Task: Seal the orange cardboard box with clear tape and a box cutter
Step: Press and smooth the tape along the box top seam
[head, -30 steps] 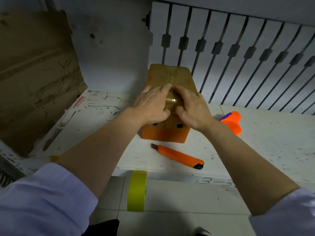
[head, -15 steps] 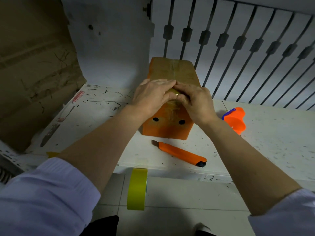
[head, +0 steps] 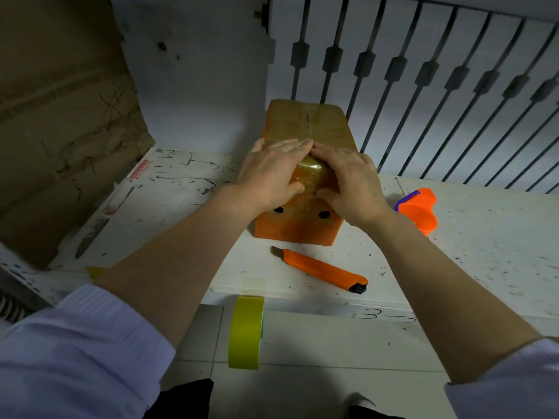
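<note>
Head view, the only one we've got: we're at a white worktable (head: pixel 484 252), pretty scuffed and covered in black pen marks and specks, with "3-3" scribbled on the near edge. The orange cardboard box (head: pixel 295 228) sits in the middle of it, long side running away from us, clear tape (head: pixel 311 176) shiny over the near top edge. Our left hand (head: pixel 272 173) and right hand (head: pixel 352 182) are both flat, fingers together, pressing that tape down, fingertips meeting at the middle. The orange box cutter (head: pixel 320 269) lies just in front of the box, blade out. An orange tape dispenser (head: pixel 419 211) sits to the right. A yellow-green tape roll (head: pixel 245 332) stands at the table's near edge. Behind: a white wall, a barred railing (head: pixel 423 86), and brown cardboard sheets (head: pixel 60 116) leaning on the left.
</note>
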The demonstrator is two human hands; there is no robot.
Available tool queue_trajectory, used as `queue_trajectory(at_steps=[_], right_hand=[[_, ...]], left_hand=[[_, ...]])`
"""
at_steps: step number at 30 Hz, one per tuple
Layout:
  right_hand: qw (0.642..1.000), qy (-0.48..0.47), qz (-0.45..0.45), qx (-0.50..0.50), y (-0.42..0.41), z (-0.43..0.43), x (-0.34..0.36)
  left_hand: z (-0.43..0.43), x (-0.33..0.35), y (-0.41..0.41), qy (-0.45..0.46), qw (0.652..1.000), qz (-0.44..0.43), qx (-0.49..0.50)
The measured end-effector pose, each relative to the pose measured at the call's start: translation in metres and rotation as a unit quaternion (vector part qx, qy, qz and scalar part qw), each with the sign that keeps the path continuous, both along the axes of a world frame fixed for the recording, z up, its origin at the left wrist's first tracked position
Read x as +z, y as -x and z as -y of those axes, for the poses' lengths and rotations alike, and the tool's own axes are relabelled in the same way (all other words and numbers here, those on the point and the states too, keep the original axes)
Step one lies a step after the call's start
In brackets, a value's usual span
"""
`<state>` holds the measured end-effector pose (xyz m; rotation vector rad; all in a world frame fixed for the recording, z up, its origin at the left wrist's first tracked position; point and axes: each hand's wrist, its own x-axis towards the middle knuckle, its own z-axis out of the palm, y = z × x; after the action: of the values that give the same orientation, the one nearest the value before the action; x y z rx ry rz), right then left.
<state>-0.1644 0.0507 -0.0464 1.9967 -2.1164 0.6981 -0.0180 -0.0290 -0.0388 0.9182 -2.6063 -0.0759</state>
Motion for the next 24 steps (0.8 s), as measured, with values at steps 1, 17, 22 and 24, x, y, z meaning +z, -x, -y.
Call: queue_trajectory(at_steps=[1,17,22,24], right_hand=[[1.000,-0.001,0.008,0.001,0.000,0.001,0.000],[0.995,-0.007,-0.096,-0.027,-0.002,-0.002,-0.010],[0.997,0.056,-0.042,-0.041,-0.010,0.002,-0.011],[0.995,0.050,-0.065,-0.050,-0.011,0.001,-0.012]], left_hand=[[0.000,0.000,0.000,-0.008,1.000,0.002,0.001],[-0.005,-0.005,0.003,0.041,0.999,0.008,0.030],[-0.002,-0.006,0.000,0.047,0.997,0.050,0.021],[-0.001,-0.005,-0.001,0.046,0.997,0.053,0.016]])
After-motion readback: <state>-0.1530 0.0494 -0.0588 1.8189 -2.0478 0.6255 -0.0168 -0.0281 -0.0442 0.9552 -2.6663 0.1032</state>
